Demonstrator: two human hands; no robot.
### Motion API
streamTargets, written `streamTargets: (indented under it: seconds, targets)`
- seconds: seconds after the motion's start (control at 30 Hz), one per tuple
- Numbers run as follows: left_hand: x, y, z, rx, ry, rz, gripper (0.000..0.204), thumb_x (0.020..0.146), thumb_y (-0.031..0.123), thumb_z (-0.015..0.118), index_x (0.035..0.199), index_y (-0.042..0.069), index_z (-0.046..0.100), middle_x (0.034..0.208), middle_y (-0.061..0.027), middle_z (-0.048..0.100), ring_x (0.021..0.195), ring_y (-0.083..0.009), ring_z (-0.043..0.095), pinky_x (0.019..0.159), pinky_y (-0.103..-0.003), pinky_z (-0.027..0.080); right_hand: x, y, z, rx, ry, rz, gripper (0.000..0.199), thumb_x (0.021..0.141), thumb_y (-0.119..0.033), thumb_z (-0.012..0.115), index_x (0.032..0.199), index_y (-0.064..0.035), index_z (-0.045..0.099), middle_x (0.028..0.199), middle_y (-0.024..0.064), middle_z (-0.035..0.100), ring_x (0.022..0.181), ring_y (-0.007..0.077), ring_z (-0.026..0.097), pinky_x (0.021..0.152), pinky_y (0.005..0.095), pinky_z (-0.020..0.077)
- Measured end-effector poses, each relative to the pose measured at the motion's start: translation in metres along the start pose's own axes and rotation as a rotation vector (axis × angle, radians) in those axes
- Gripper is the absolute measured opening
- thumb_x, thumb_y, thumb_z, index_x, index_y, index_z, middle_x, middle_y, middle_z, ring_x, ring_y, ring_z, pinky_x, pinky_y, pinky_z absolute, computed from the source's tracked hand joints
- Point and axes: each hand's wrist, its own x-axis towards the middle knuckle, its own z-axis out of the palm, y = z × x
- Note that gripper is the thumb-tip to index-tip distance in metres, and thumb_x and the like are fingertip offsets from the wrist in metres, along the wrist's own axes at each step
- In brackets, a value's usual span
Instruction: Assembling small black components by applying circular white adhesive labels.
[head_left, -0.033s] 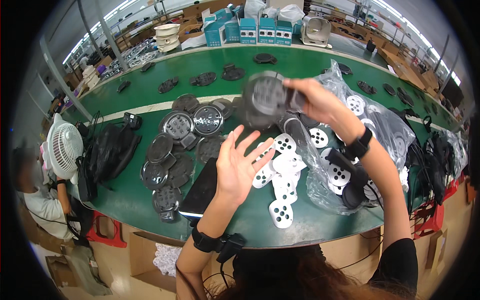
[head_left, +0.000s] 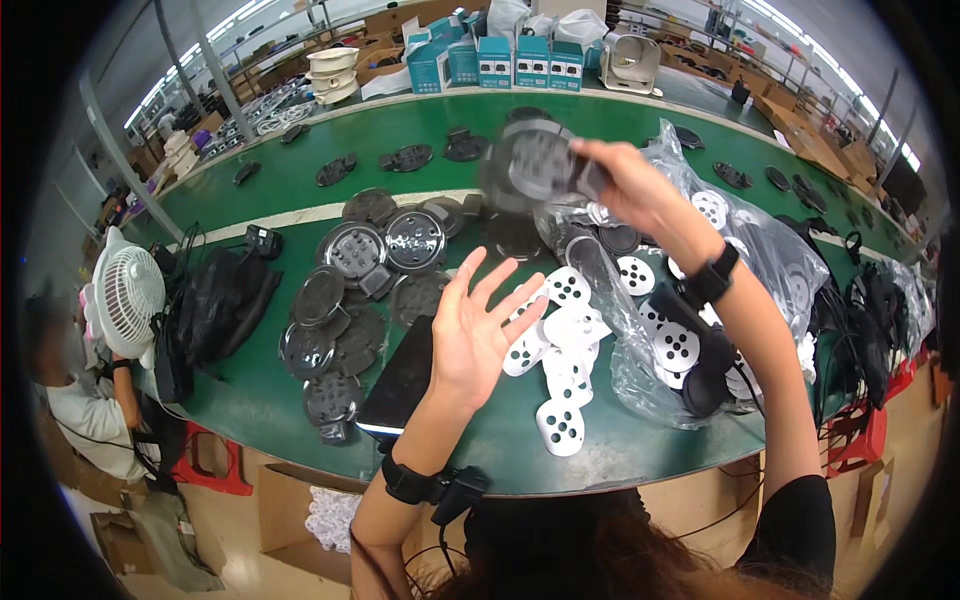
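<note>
Right hand (head_left: pixel 625 180) raised above the middle of the green worktop (head_left: pixel 300 190), fingers pinching the edge of a round dark disc (head_left: pixel 530 165); disc blurred, held in the air over the worktop's centre, clear of everything below. Left hand (head_left: pixel 480 335) lifted palm-up over the near edge, fingers spread wide, holding nothing, just above a cluster of white perforated plates (head_left: pixel 565 345) lying near the near edge. Dark wristbands on both wrists.

Flat black slab (head_left: pixel 400 380) just beside the left wrist, at the near edge. Left of it, a heap of round dark discs (head_left: pixel 350 300) overlapping one another, running from the near edge towards the middle. Further left, black bag (head_left: pixel 220 300) with cables near the left end. Clear plastic bag (head_left: pixel 740 270) at the right side of the worktop, open and crumpled, holding more white and dark round parts. More single dark discs scattered along the far half. Blue and white boxes (head_left: pixel 500 60) in a row at the far edge, with a small grey fan (head_left: pixel 630 60) beside them.

White desk fan (head_left: pixel 125 295) past the left end, with another person (head_left: pixel 80 400) seated beside it, below the worktop's left corner.
</note>
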Motion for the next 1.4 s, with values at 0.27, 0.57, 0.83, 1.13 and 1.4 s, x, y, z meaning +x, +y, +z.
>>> streamTargets:
  seconds: [0.27,0.57,0.83,1.13,1.4]
  targets:
    - [-0.002,0.000,0.003,0.237,-0.110,-0.034,0.050,0.093,0.025,0.037,0.134,-0.001,0.024,0.129,-0.0223,0.038,0.118,-0.0360,0.044,0.092,-0.042,0.044,0.019,-0.001,-0.038,-0.327,0.263,-0.105,0.027,0.092,-0.029,0.049,0.103,-0.0060,0.057,0.094,0.0032,0.059,0.082,0.0118,0.056,0.076,0.0311,0.0465]
    - [-0.009,0.003,0.012,0.043,-0.371,-0.191,0.053,0.093,0.025,0.044,0.135,-0.002,0.024,0.132,-0.0200,0.035,0.116,-0.0330,0.047,0.093,-0.044,0.042,-0.109,0.003,0.035,-1.169,0.018,-0.943,0.025,0.082,-0.013,0.059,0.108,-0.0120,0.062,0.088,0.0099,0.053,0.069,0.0206,0.055,0.061,0.0303,0.0454]
    - [-0.014,-0.025,0.007,0.528,-0.502,0.151,0.056,0.090,0.015,0.052,0.135,0.000,0.021,0.133,-0.0113,0.034,0.123,-0.0196,0.036,0.099,-0.030,0.033,-0.157,0.021,0.050,-1.208,-0.361,-0.645,0.046,0.086,-0.006,0.048,0.127,0.0097,0.035,0.097,0.0186,0.045,0.081,0.0347,0.053,0.071,0.0376,0.0459]
    - [-0.008,-0.011,0.013,0.500,-0.036,0.278,0.024,0.093,0.015,0.048,0.112,0.005,0.038,0.092,-0.0066,0.053,0.069,-0.0117,0.051,0.055,-0.022,0.041,-0.146,-0.006,-0.030,-1.497,0.064,-0.678,0.017,0.079,-0.006,0.055,0.095,-0.0015,0.058,0.083,0.0171,0.057,0.076,0.0347,0.057,0.064,0.0386,0.0452]
    - [-0.012,-0.014,0.015,0.515,-0.084,0.154,0.032,0.095,0.017,0.041,0.124,0.003,0.038,0.091,-0.0038,0.055,0.065,-0.0073,0.045,0.057,-0.021,0.038,-0.164,0.007,-0.058,-1.653,-0.236,0.017,0.032,0.068,-0.024,0.071,0.087,-0.0024,0.058,0.084,0.0116,0.057,0.082,0.0308,0.056,0.067,0.0385,0.0425]
